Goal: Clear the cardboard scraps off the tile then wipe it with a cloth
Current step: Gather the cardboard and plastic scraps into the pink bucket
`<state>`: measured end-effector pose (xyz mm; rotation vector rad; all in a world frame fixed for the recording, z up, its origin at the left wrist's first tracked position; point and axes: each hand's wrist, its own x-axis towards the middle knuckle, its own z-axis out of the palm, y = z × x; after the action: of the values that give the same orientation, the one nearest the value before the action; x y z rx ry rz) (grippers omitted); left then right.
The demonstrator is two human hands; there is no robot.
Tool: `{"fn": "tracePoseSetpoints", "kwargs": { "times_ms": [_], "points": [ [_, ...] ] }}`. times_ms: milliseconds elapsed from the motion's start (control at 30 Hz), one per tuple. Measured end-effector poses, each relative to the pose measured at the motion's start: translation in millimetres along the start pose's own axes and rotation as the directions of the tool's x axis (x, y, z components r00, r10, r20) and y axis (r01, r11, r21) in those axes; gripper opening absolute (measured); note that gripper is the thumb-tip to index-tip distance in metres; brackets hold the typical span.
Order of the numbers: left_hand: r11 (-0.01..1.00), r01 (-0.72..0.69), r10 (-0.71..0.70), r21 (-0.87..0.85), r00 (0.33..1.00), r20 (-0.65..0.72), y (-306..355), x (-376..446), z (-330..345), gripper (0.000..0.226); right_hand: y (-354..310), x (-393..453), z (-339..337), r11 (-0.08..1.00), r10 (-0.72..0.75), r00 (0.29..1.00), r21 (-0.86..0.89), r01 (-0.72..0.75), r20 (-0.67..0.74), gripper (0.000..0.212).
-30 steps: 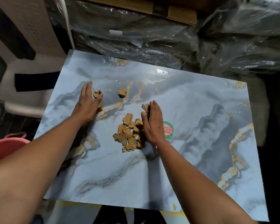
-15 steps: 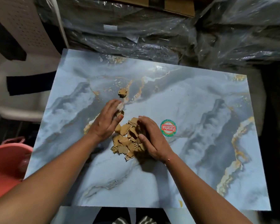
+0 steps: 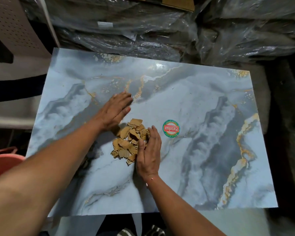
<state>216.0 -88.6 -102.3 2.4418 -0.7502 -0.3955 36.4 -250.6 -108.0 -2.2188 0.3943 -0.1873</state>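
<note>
A large blue-grey marbled tile (image 3: 194, 103) with gold veins fills the middle of the view. A heap of brown cardboard scraps (image 3: 129, 139) lies near its centre. My left hand (image 3: 115, 110) lies flat on the tile, fingers together, just up and left of the heap, covering the spot where a stray scrap lay. My right hand (image 3: 149, 155) stands on edge against the heap's right side, thumb touching the scraps. Neither hand grips anything. No cloth is in view.
A round green and red sticker (image 3: 171, 128) sits on the tile right of the heap. A pink tub (image 3: 2, 165) is at the lower left. A white plastic chair (image 3: 15, 48) stands left, and plastic-wrapped bundles (image 3: 143, 28) lie behind the tile.
My left hand has slid up and away from the heap to the spot where a stray scrap lay. My right hand has stayed against the heap's right side. The scraps are gathered tighter.
</note>
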Motion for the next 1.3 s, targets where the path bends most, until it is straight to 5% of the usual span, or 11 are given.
{"fn": "tracePoseSetpoints", "kwargs": {
  "times_ms": [200, 367, 500, 667, 767, 900, 967, 1100, 1233, 1300],
  "points": [
    [0.963, -0.033, -0.005, -0.268, 0.991, -0.137, 43, -61, 38, 0.051, -14, 14, 5, 0.986, -0.032, 0.99, 0.167, 0.009, 0.138, 0.057],
    [0.851, 0.12, -0.293, -0.511, 0.916, -0.274, 51, -95, 36, 0.062, 4, 36, -22, 0.918, -0.009, 0.993, 0.395, -0.038, 0.116, 0.041],
    [0.82, 0.148, -0.416, -0.553, 0.818, -0.398, 33, -124, 34, 0.062, 17, 76, -35, 0.97, -0.088, 0.954, 0.242, 0.016, 0.288, 0.045],
    [0.811, 0.306, -0.55, -0.499, 0.689, -0.472, 69, -147, 65, 0.063, -2, 103, -27, 0.893, -0.415, 0.719, 0.097, 0.44, 0.558, 0.048],
    [0.827, 0.383, -0.553, -0.412, 0.684, -0.475, 97, -147, 88, 0.068, -10, 107, -14, 0.821, -0.481, 0.571, 0.113, 0.56, 0.665, 0.051],
    [0.778, 0.537, -0.624, -0.327, 0.593, -0.51, 149, -145, 113, 0.077, -15, 115, -2, 0.653, -0.59, 0.366, 0.159, 0.741, 0.72, 0.046],
    [0.739, 0.591, -0.664, -0.323, 0.558, -0.498, 163, -143, 125, 0.083, -11, 115, -7, 0.598, -0.633, 0.322, 0.181, 0.781, 0.704, 0.039],
    [0.754, 0.591, -0.643, -0.288, 0.572, -0.509, 162, -137, 130, 0.086, 3, 93, -28, 0.667, -0.634, 0.381, 0.226, 0.71, 0.673, 0.037],
    [0.82, 0.475, -0.567, -0.321, 0.593, -0.571, 139, -135, 113, 0.073, 17, 59, -47, 0.84, -0.517, 0.667, 0.169, 0.516, 0.536, 0.046],
    [0.861, 0.412, -0.508, -0.298, 0.668, -0.544, 128, -132, 108, 0.069, 21, 45, -50, 0.896, -0.432, 0.778, 0.117, 0.429, 0.456, 0.048]
  ]
}}
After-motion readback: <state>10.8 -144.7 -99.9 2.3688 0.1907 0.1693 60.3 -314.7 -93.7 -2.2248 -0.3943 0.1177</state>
